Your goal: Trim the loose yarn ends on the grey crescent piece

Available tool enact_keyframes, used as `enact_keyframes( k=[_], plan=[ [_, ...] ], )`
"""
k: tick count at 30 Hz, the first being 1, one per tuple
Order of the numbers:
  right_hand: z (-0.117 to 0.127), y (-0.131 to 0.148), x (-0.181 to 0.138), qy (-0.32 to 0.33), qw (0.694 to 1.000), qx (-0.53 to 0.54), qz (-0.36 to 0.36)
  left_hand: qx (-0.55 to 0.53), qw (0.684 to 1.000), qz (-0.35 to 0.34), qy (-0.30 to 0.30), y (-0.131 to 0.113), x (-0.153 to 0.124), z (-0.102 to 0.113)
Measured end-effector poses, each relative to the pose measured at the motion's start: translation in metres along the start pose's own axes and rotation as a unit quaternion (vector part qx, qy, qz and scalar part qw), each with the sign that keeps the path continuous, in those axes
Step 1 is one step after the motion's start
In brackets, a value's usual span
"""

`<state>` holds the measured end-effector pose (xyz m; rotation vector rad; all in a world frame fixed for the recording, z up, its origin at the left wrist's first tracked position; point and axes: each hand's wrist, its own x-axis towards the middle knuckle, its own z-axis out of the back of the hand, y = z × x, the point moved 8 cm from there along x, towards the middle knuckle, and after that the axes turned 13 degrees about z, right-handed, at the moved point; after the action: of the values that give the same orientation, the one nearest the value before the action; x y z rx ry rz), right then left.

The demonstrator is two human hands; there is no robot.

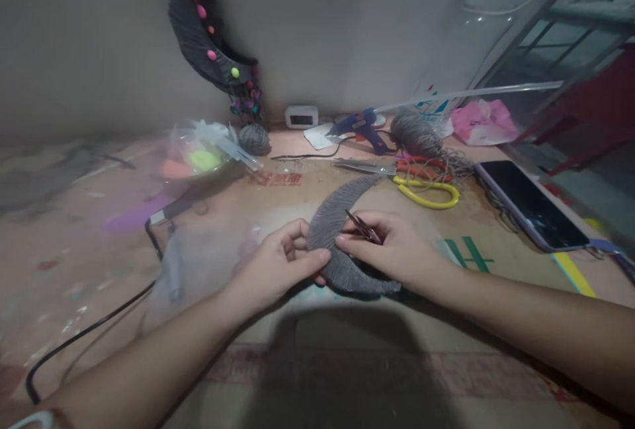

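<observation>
A crescent moon shape wrapped in grey yarn [327, 217] is held above the cardboard. My left hand [290, 254] grips its outer curve, thumb on the front face and fingers behind. At its inner curve, my right hand [381, 240] is closed around a small pointed metal tool with narrow arms [364, 227], its tip pointing up and left. The right thumb and fingertips touch the crescent's inner edge; whether they also pinch yarn is hidden. Just beyond lie large scissors [426, 196] with yellow and orange-red handles, partly open.
A blue glue gun [364, 126], grey yarn balls [415, 131] and a white digital clock [301, 116] stand along the wall. A phone [533, 204] lies right. Bowl [198, 168] and black cable [99, 323] are left. A decorated crescent [198, 39] hangs above.
</observation>
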<state>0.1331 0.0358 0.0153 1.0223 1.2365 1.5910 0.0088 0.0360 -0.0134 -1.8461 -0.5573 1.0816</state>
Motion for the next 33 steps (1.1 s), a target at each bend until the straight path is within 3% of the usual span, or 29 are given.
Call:
enact_keyframes(
  k=[5,8,12,18,33],
  plan=[
    [-0.011,0.001,-0.006,0.08,0.997,-0.018,0.011,0.07,0.995,-0.024,-0.059,-0.006,-0.005,0.004],
    [-0.013,-0.002,-0.009,0.105,0.994,0.013,-0.009,0.083,0.995,-0.004,-0.056,-0.003,-0.005,0.003],
    [-0.012,-0.004,-0.006,0.1,0.993,0.045,-0.035,0.048,0.998,0.021,-0.032,0.002,-0.004,-0.001],
    [-0.013,-0.006,-0.001,0.119,0.992,-0.035,-0.007,0.043,0.998,0.004,-0.047,0.001,-0.003,0.0],
    [-0.007,-0.002,-0.005,0.102,0.994,0.029,-0.007,0.062,0.997,0.033,-0.012,0.002,-0.003,0.0]
  ],
)
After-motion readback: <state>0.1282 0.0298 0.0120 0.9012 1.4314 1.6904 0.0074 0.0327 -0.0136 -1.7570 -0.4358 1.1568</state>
